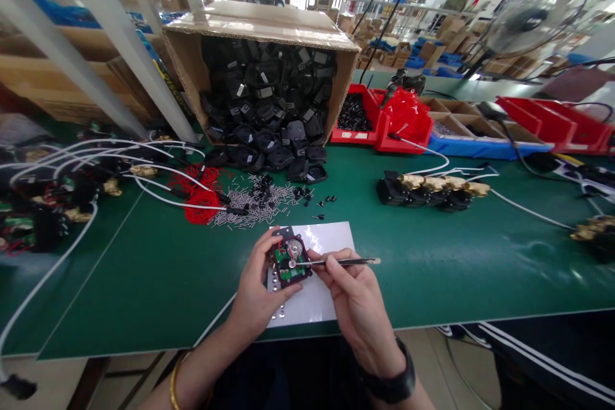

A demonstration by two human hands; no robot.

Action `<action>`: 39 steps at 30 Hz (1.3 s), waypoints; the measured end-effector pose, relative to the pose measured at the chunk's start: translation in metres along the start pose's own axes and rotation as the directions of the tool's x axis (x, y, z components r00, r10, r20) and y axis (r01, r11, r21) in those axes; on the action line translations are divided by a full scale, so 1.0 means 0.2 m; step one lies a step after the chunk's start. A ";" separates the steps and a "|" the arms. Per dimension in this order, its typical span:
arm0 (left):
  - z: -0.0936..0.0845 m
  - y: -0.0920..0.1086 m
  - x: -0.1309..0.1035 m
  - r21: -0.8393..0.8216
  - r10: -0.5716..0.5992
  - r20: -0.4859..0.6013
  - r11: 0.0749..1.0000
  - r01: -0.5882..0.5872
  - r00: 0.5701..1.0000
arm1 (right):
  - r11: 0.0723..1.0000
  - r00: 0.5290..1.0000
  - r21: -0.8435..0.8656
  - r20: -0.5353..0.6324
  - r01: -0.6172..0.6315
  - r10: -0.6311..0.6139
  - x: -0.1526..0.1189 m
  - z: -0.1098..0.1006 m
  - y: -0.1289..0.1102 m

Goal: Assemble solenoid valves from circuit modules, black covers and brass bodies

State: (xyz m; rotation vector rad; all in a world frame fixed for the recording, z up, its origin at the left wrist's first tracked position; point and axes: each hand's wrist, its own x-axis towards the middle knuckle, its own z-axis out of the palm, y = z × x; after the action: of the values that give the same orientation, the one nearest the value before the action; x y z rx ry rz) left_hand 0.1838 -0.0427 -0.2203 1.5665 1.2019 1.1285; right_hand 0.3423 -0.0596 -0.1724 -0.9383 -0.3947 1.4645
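Cradling a circuit unit (287,274): left hand (257,291); pinching slim tool (356,261): right hand (354,291).

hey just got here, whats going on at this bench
A person is working on a small black-framed unit with a green circuit board inside. The left hand holds it by its edges, over a white sheet on the green table. The right hand grips a thin tool, its tip at a small round part inside the open unit. Beyond lie a pile of small metal pins and a cardboard box of black housings.
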 end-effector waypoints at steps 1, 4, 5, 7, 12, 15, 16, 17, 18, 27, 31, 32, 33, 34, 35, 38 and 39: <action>0.00 0.00 0.00 -0.004 0.001 -0.008 1.000 -0.001 1.000 | 1.000 1.000 -0.008 -0.006 0.006 -0.006 -0.01 0.00 0.01; 0.00 0.00 0.00 -0.004 0.017 -0.029 1.000 -0.017 0.999 | 0.999 1.000 -0.042 -0.010 0.022 -0.022 -0.01 0.01 0.03; 0.00 0.00 0.00 -0.003 0.023 -0.033 1.000 -0.023 0.999 | 0.998 1.000 -0.060 -0.013 0.028 -0.029 -0.01 0.01 0.03; 0.00 0.00 0.00 -0.005 0.026 -0.029 1.000 -0.026 0.999 | 0.994 0.999 -0.101 -0.025 0.039 -0.042 -0.01 0.02 0.03; 0.00 0.00 -0.01 -0.028 0.023 -0.003 0.999 -0.024 1.000 | 0.986 0.997 -0.159 -0.042 0.051 -0.059 -0.01 0.02 0.03; 0.00 -0.01 -0.01 -0.044 0.021 0.007 0.999 -0.021 1.000 | 0.982 0.997 -0.181 -0.035 0.054 -0.061 -0.01 0.02 0.02; 0.00 0.00 -0.01 -0.047 0.019 0.010 0.999 -0.019 1.000 | 0.980 0.997 -0.189 -0.038 0.056 -0.065 -0.01 0.02 0.02; 0.00 0.00 -0.01 -0.048 0.018 0.011 0.999 -0.017 1.000 | 0.978 0.997 -0.198 -0.041 0.061 -0.070 -0.01 0.03 0.02; 0.00 0.00 -0.01 -0.047 0.018 0.011 0.999 -0.017 1.000 | 0.976 0.996 -0.208 -0.044 0.067 -0.078 -0.01 0.03 0.03; 0.00 0.00 -0.01 -0.013 0.028 0.011 1.000 -0.028 1.000 | 0.958 0.994 -0.273 -0.033 0.089 -0.102 -0.01 0.04 0.04; 0.00 -0.01 -0.01 -0.016 0.032 0.010 0.999 -0.032 0.999 | 0.953 0.993 -0.285 -0.027 0.106 -0.119 -0.01 0.04 0.04; 0.00 -0.01 -0.01 -0.019 0.032 0.011 0.999 -0.032 0.999 | 0.952 0.992 -0.286 -0.026 0.108 -0.120 -0.01 0.04 0.04; 0.00 0.00 -0.01 -0.020 0.034 0.011 0.999 -0.034 0.999 | 0.951 0.992 -0.289 -0.027 0.108 -0.121 -0.01 0.04 0.04; 0.00 0.00 -0.01 -0.020 0.038 0.009 0.999 -0.038 0.999 | 0.950 0.992 -0.293 -0.026 0.112 -0.124 -0.02 0.04 0.04; 0.00 0.00 -0.01 -0.018 0.044 0.002 0.999 -0.044 0.999 | 0.947 0.991 -0.297 -0.025 0.118 -0.131 -0.02 0.03 0.04; 0.01 0.01 -0.01 -0.007 0.065 -0.021 0.998 -0.066 0.998 | 0.942 0.988 -0.308 -0.024 0.135 -0.150 -0.02 0.03 0.05; 0.01 0.01 -0.01 -0.013 0.068 -0.023 0.998 -0.068 0.997 | 0.940 0.988 -0.312 -0.022 0.140 -0.154 -0.01 0.02 0.05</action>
State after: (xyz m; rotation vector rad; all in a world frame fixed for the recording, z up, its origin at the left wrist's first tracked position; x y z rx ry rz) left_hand 0.1866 -0.0451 -0.2193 1.5983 1.1608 1.1993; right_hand 0.3324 -0.0618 -0.1761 -1.1640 -0.6608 1.2627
